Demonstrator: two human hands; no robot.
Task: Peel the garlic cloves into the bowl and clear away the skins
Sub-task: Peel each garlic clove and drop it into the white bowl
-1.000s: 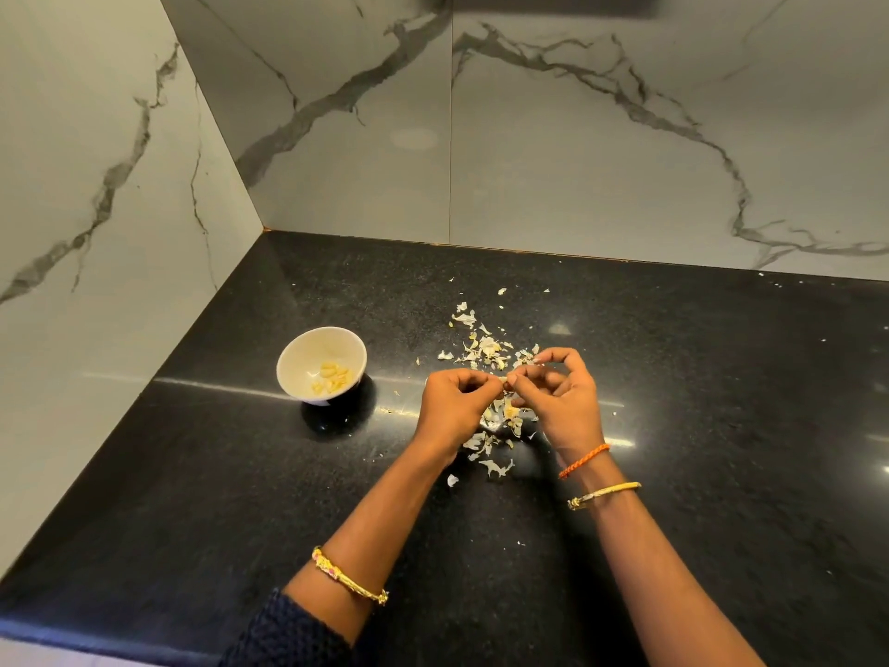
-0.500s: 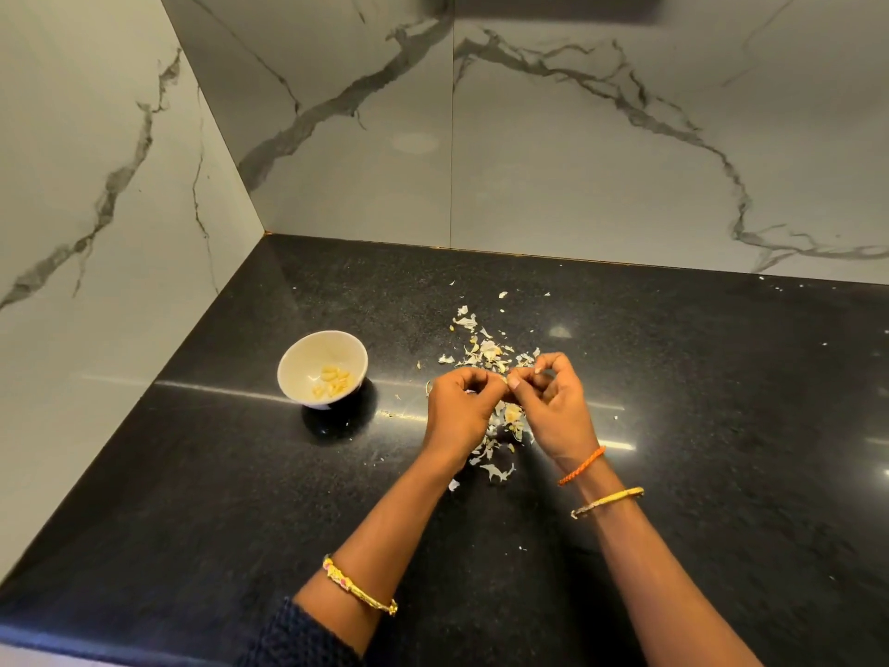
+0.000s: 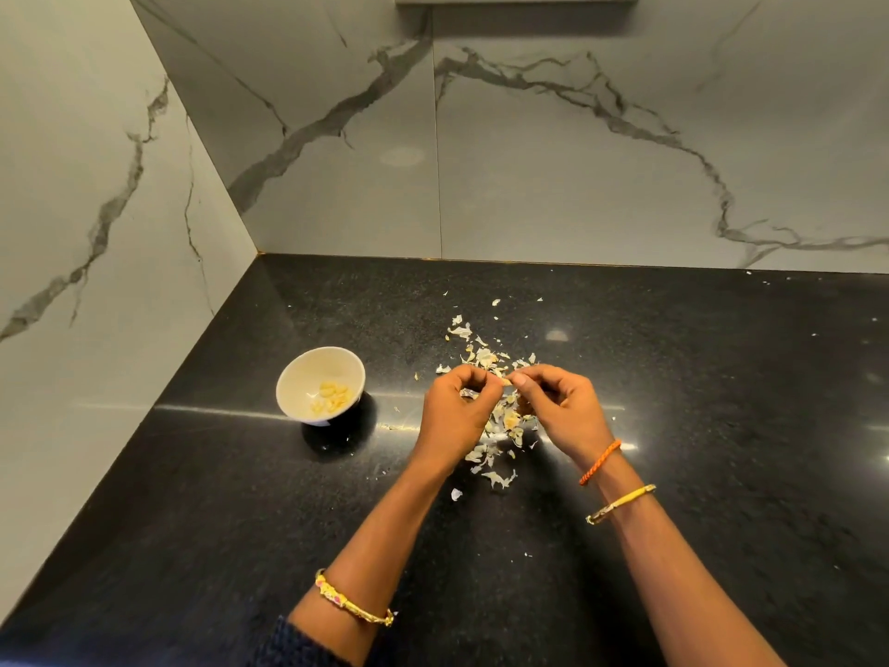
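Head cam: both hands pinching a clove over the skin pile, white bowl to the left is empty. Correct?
Not quite. The head view shows the bowl holds peeled cloves. The rest stands: left hand and right hand pinch a clove over the skin pile.

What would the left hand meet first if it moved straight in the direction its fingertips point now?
Probably the right hand. The left hand points its curled fingertips rightward at it, and the two already seem to pinch the same small garlic piece. Depth is unclear.
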